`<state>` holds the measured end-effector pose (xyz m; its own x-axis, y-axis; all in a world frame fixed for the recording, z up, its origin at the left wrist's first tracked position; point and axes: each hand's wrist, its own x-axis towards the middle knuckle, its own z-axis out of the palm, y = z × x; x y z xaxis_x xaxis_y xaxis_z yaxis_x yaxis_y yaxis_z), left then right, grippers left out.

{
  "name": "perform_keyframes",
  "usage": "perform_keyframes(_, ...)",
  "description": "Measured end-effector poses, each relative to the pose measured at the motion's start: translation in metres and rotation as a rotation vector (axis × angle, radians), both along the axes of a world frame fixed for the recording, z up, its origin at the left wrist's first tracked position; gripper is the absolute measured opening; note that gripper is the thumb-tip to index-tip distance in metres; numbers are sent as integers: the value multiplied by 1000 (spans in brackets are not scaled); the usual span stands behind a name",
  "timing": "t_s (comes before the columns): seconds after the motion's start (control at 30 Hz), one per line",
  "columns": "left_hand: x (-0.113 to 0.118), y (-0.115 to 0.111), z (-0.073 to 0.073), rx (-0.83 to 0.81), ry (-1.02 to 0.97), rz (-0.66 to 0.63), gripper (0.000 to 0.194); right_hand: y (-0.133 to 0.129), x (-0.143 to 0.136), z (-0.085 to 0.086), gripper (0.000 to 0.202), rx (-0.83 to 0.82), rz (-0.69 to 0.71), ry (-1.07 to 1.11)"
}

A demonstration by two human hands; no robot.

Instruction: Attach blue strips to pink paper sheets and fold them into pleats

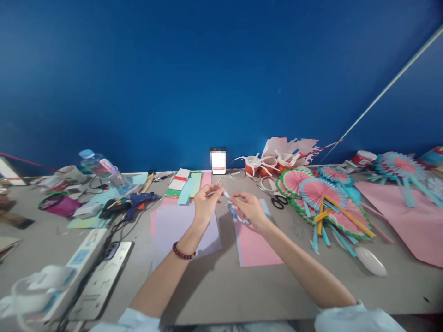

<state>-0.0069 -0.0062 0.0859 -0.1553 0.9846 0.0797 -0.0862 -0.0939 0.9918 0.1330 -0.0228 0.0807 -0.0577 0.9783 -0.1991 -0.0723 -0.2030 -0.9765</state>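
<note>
Left hand (207, 201) and right hand (248, 208) pinch a small white strip (226, 194) at the frame's center.
A blue-and-white band (238, 216) curves below the right fingers; scissors (278, 202) and paper fans (321, 193) lie right, a glue gun (137, 203) left.

I see a craft workspace: a grey table (214, 295) with coloured paper (258, 246) below the hands, a glue gun (140, 203) to their left, paper fans (321, 198) right.
</note>
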Motion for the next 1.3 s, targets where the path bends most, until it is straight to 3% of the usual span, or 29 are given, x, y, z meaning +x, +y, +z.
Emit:
perform_keyframes(0.33,0,-1,1,5,1,10,28,0,0,-1,38,5,4,18)
perform_keyframes(0.67,2,0,-7,9,25,-152,41,8,5,-15,32,190,-24,-113)
perform_keyframes(0.9,4,-2,-6,-48,-31,-78,28,7,6,-16,34,236,-35,-180)
perform_keyframes(1.3,7,-3,-4,-97,-192,-56,30,6,5,-12,39,165,-37,-120)
